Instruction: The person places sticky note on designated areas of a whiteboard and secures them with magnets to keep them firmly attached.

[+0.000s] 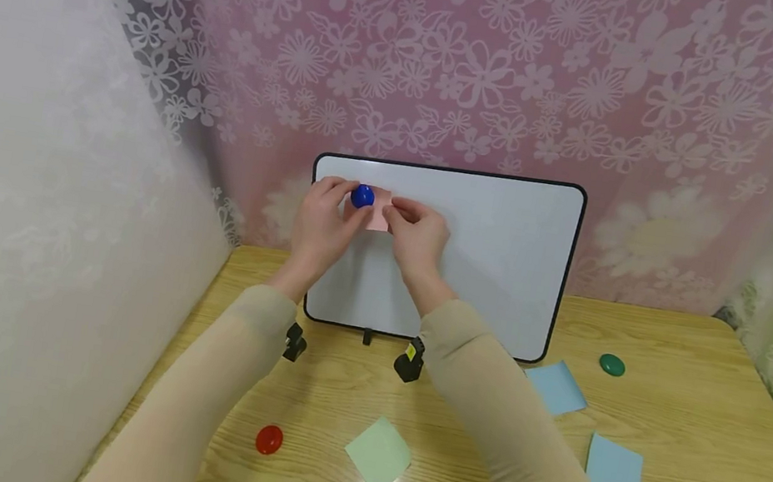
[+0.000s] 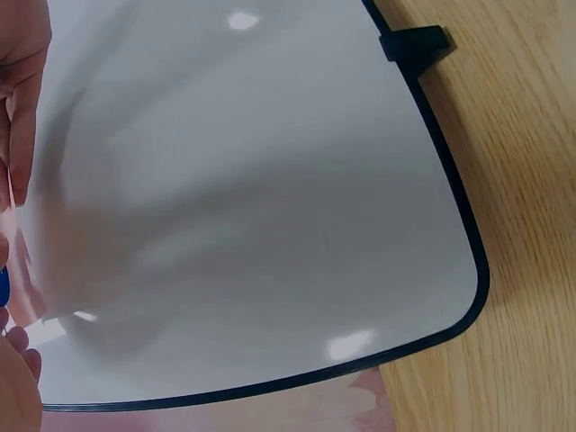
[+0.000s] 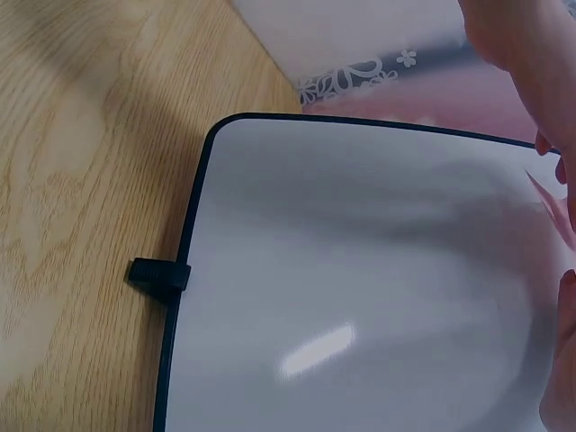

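A white board with a black frame (image 1: 504, 268) stands upright at the back of the table. Against its upper left part is a pink paper note (image 1: 379, 217). My left hand (image 1: 323, 218) pinches a round blue magnet (image 1: 362, 196) between thumb and fingers, over the left part of the note. On the other side, my right hand (image 1: 420, 240) pinches the note's right edge. The left wrist view shows only part of the note (image 2: 25, 279) and a sliver of the blue magnet (image 2: 4, 286); the right wrist view catches a raised corner of the note (image 3: 551, 205).
A green paper note (image 1: 379, 455) and a red magnet (image 1: 269, 439) lie in front. To the right are two blue notes (image 1: 556, 388) (image 1: 615, 471) and a green magnet (image 1: 612, 364). Black feet (image 1: 410, 360) hold the board's lower edge. A patterned curtain (image 1: 473, 78) hangs behind.
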